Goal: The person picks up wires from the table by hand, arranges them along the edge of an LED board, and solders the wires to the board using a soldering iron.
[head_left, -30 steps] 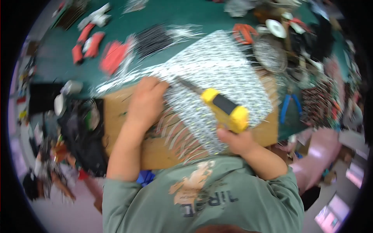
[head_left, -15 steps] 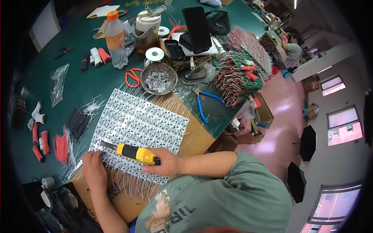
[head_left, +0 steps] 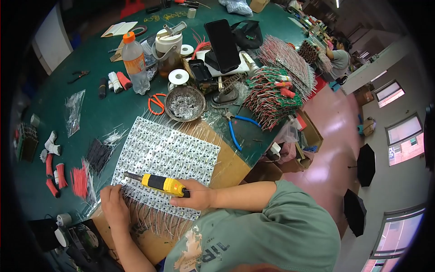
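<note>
In my right hand (head_left: pixel 195 194) is a yellow and black soldering gun (head_left: pixel 158 182), its metal nozzle pointing left over a white panel of small circuit boards (head_left: pixel 172 152). My left hand (head_left: pixel 114 206) is at the panel's near left corner, fingers bent together against the edge. What they pinch, if anything, is too small to make out. Thin wires (head_left: pixel 152 220) hang from the panel's near edge, and more stick out along its far edge. The panel lies on a brown board (head_left: pixel 235 167).
Beyond the panel are a round pan of solder scraps (head_left: pixel 185 103), orange-handled scissors (head_left: pixel 157 104), blue pliers (head_left: pixel 235 129) and a bottle (head_left: pixel 135 65). Black wires (head_left: pixel 99 155) and red wires (head_left: pixel 79 180) lie left. Wired boards (head_left: pixel 272 97) are piled at right. Another person (head_left: pixel 340 58) sits farther off.
The whole view has shifted slightly, so the table appears lower. Both hands and the soldering gun keep nearly the same place over the panel.
</note>
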`<state>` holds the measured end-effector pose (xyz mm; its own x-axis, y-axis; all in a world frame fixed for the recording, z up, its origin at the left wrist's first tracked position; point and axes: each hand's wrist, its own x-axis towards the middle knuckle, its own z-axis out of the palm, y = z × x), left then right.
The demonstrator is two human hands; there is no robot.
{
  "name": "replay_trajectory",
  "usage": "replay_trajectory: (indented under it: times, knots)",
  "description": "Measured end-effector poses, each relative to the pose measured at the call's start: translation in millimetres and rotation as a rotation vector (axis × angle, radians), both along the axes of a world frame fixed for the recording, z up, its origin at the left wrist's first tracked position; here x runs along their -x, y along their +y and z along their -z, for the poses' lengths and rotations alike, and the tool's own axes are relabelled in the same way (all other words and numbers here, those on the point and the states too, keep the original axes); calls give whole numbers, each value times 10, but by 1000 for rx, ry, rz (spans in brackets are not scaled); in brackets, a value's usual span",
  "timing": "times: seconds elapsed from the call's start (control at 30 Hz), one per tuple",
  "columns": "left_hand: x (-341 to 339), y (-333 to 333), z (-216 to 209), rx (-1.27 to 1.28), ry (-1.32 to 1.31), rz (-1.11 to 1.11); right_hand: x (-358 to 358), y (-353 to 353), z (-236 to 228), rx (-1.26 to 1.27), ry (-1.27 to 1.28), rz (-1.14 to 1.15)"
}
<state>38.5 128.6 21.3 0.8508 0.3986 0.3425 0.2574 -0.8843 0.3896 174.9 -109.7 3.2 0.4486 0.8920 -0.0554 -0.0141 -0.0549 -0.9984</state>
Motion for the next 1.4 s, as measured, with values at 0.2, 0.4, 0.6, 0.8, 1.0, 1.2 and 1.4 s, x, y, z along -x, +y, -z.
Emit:
replay_trajectory:
  times: [0.2, 0.4, 0.6, 0.8, 1.0, 1.2, 1.4]
  knots:
    - [6, 26, 1, 2, -55, 0, -10, -7, 25, 19, -21, 3]
    - [21, -5, -29, -13, -49, 6, 6, -7, 22, 17, -29, -4]
    - [20, -18, -19, -13, -50, 25, 11, -33, -7, 16, -17, 0]
    - [89, 22, 2, 1, -7, -16, 6, 13, -12, -28, -32, 27]
    - [48, -65, -82, -1, 46, -17, 21, 13, 63, -59, -43, 72]
    - [50, -138, 98, 22, 25, -37, 9, -1, 27, -46, -18, 53]
    - [97, -125, 133, 19, -24, -39, 24, -2, 36, -68, -64, 61]
